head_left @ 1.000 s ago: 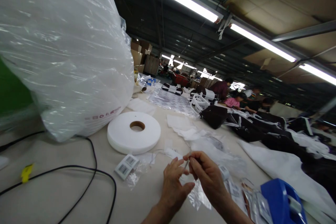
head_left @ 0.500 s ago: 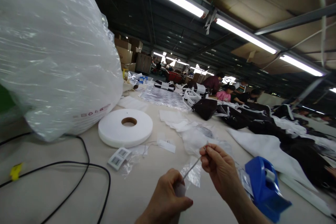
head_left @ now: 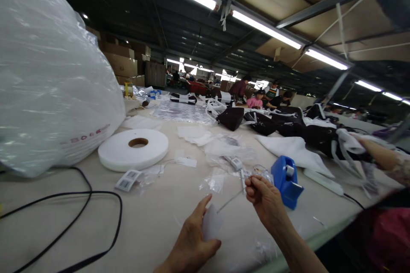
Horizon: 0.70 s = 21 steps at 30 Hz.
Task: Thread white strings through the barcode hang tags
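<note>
A small white tag (head_left: 212, 222) lies in my left hand (head_left: 192, 234), against the palm side. The thumb and forefinger of that hand stand apart on either side of the tag; the other fingers are hidden. From the tag a thin pale string (head_left: 230, 200) slants up to my right hand (head_left: 262, 196), whose fingertips pinch its upper end. Just beyond the right hand, barcode labels (head_left: 236, 163) and clear plastic bags (head_left: 215, 180) lie on the table (head_left: 160, 230).
A blue tape dispenser (head_left: 286, 183) stands to the right. On the left are a white tape roll (head_left: 134, 153), a black cable (head_left: 105, 194) and a large plastic-wrapped bundle (head_left: 57, 81). Dark bags (head_left: 230, 118) lie farther back. Another person's arm (head_left: 381, 153) reaches in at right.
My left forefinger has uncurled from the string and more of the tag shows. My right hand keeps its pinch. The view has swung right, bringing another person's arm further into sight.
</note>
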{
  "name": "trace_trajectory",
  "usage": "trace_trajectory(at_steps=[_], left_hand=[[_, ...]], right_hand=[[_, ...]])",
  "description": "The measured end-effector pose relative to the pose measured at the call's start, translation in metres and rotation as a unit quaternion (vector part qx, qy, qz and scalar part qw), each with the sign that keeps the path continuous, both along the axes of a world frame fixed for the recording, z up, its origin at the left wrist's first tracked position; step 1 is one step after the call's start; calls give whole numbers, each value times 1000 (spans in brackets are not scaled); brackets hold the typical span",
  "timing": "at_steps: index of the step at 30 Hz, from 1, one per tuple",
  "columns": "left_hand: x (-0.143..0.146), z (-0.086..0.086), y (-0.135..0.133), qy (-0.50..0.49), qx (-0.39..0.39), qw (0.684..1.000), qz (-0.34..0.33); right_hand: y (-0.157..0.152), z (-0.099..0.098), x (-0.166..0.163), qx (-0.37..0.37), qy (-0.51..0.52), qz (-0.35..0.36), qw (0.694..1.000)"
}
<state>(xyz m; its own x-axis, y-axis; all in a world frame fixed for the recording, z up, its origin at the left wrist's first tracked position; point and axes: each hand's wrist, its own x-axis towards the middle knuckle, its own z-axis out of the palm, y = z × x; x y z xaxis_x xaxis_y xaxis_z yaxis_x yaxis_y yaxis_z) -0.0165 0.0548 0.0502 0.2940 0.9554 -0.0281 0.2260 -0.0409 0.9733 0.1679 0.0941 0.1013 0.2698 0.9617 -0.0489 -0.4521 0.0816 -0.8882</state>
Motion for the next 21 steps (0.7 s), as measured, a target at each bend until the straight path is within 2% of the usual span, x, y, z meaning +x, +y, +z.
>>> trace_trajectory(at_steps=[5,8,10,12,13,16,18,21], left_hand=[[0,-9,-12,43,39,997,42],[-2,-12,-14,50,57,997,32],[-2,-12,-12,14,23,1000,9],[-1,-10,-8,-87,-84,993,-14],[0,-10,-5,-158,-163,974,-27],[1,-11,3,-327,-380,863,-52],[2,-15,7,-359,-456,812,-68],[5,-21,8,-360,-504,782,-76]], right_hand=[[-8,-30,12,-23,12,-17,1000],[-8,-41,16,-34,21,-21,999],[-5,-44,17,-38,28,-21,999],[-1,-43,18,-39,35,-21,998],[2,-42,19,-39,37,-21,998],[10,-41,20,-39,40,-23,998],[16,-42,20,-43,40,-25,998],[22,-45,20,-53,41,-25,997]])
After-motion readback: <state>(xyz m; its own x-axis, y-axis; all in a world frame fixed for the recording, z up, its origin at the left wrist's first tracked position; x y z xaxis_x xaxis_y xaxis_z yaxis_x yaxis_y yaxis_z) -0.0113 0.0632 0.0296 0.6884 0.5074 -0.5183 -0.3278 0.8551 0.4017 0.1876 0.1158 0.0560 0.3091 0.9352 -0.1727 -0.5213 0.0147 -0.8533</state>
